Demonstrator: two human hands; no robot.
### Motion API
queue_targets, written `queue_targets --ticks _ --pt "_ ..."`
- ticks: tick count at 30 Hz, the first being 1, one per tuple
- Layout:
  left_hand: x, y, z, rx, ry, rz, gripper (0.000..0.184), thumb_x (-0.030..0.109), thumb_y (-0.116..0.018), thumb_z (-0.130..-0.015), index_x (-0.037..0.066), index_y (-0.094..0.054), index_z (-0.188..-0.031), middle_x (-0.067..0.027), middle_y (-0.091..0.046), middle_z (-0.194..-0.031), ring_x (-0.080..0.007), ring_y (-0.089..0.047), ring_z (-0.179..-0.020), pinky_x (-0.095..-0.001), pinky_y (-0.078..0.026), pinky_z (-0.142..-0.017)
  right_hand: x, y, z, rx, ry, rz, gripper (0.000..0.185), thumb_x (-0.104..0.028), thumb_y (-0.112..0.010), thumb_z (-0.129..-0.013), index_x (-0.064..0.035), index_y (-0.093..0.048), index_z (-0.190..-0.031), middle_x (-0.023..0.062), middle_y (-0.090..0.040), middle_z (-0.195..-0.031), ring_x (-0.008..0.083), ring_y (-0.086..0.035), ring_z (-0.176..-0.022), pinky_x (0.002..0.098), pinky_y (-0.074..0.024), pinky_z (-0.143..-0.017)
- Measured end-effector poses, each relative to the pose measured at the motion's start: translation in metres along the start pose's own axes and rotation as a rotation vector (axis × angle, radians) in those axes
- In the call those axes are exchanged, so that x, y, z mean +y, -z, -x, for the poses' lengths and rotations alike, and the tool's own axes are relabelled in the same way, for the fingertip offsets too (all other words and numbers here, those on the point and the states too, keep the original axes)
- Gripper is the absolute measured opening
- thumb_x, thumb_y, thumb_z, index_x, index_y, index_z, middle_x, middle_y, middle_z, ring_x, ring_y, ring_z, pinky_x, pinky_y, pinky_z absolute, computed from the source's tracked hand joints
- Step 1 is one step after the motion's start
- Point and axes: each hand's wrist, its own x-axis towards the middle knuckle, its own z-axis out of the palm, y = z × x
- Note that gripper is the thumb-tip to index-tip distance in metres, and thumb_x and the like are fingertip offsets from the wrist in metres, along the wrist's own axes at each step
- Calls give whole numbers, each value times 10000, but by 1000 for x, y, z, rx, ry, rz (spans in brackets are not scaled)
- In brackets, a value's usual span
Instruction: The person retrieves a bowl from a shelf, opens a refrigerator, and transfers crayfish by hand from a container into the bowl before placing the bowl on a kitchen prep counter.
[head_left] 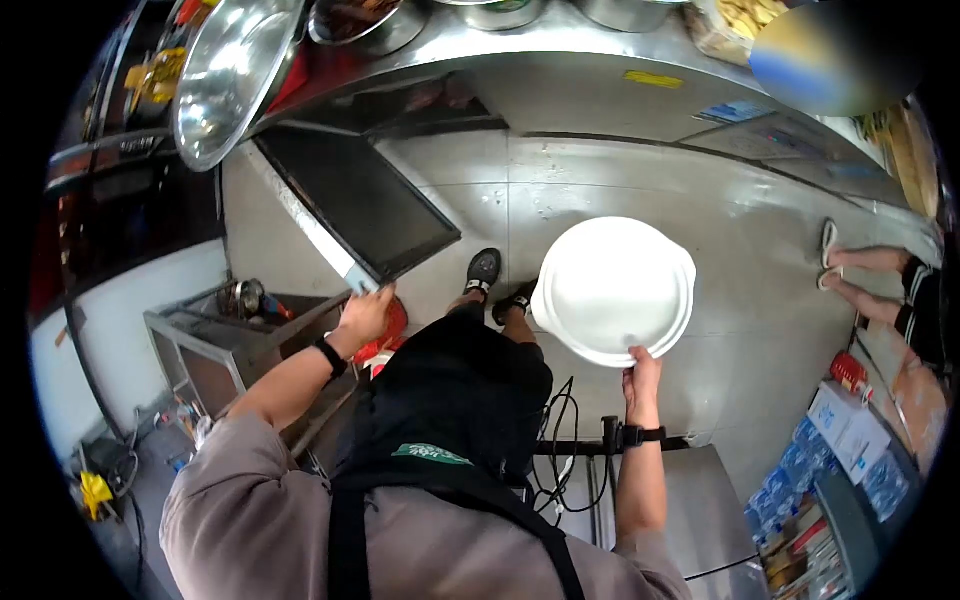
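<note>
The left hand (366, 316) curls over the corner of the door (362, 205), seemingly steadying it open; the right hand (643, 378) pinches the bowl's rim, thumb uppermost, likely keeping the bowl (615, 285) level.

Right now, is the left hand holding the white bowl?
No, the right hand holds the white bowl by its rim, while the left hand is at the corner of the open door.
</note>
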Motion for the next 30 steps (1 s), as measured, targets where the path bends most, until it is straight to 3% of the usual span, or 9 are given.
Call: queue_targets --ticks 2,8,12,17,20,22,24,27,30 --pt "-31 -60 24 142 11 44 603 137 -556 -786 23 -371 -1349 -231 -599 -1085 -365 -587 -1022 -473 -452 -900 -12 -35 -8 -36 63 -10 236 -25 -530 -769 10 -529 -1003 49 -547 -708 130 -503 -500 264 -405 -433" --pt "-72 -152 64 266 236 182 669 133 -534 -804 62 -297 -1426 -252 -593 -1091 -407 -576 -1028 -473 -430 -942 2 -78 -56 -200 -6 173 190 -28 -553 -778 53 -535 -949 84 -573 -751 171 -555 -546 270 -429 -423" --pt "-66 -101 34 -300 568 400 501 285 -511 -839 53 -544 -1282 -225 -589 -1217 -335 -567 -1149 -437 -469 -943 12 -119 -60 -253 -31 179 239 1 -573 -768 97 -545 -986 107 -580 -792 178 -573 -612 265 -431 -438" --pt "-86 3 -123 50 331 624 546 384 -536 -850 44 -535 -1277 -220 -585 -1214 -349 -549 -1153 -437 -438 -977 8 -190 -48 -215 -51 302 441 42 -547 -769 123 -411 -1180 159 -564 -952 204 -592 -684 250 -469 -456" --pt "-112 25 -269 230 261 684 564 383 -562 -832 12 -525 -1255 -249 -595 -1174 -395 -570 -1091 -448 -469 -910 16 -230 -85 -245 -37 374 348 23 -523 -779 96 -445 -1110 156 -575 -899 239 -617 -680 327 -551 -509" --pt "-128 56 -337 120 97 560 621 416 -581 -827 12 -501 -1293 -239 -528 -1299 -356 -526 -1186 -430 -439 -966 16 -259 -127 -292 -36 415 379 28 -515 -777 106 -436 -1140 162 -577 -917 257 -633 -721 346 -576 -560" --pt "-154 123 -388 -161 56 1096 712 385 -625 -793 41 -420 -1382 -192 -458 -1398 -322 -436 -1289 -411 -344 -1068 3 -303 -171 -530 -16 413 461 27 -510 -775 112 -409 -1216 195 -583 -998 264 -643 -793 338 -584 -614" --pt "-168 62 -497 446 44 741 722 421 -629 -795 79 -406 -1391 -164 -487 -1371 -340 -463 -1255 -395 -377 -1041 19 -297 -201 -504 182 542 548 -32 -564 -816 103 -363 -1308 241 -581 -1087 283 -642 -892 351 -586 -670" --pt "-207 99 -595 789 152 614 733 458 -634 -797 117 -391 -1399 -136 -516 -1345 -358 -490 -1220 -379 -409 -1013 -40 -372 -224 -482 66 726 407 -65 -600 -802 78 -470 -1161 155 -611 -849 183 -625 -692 255 -496 -502"
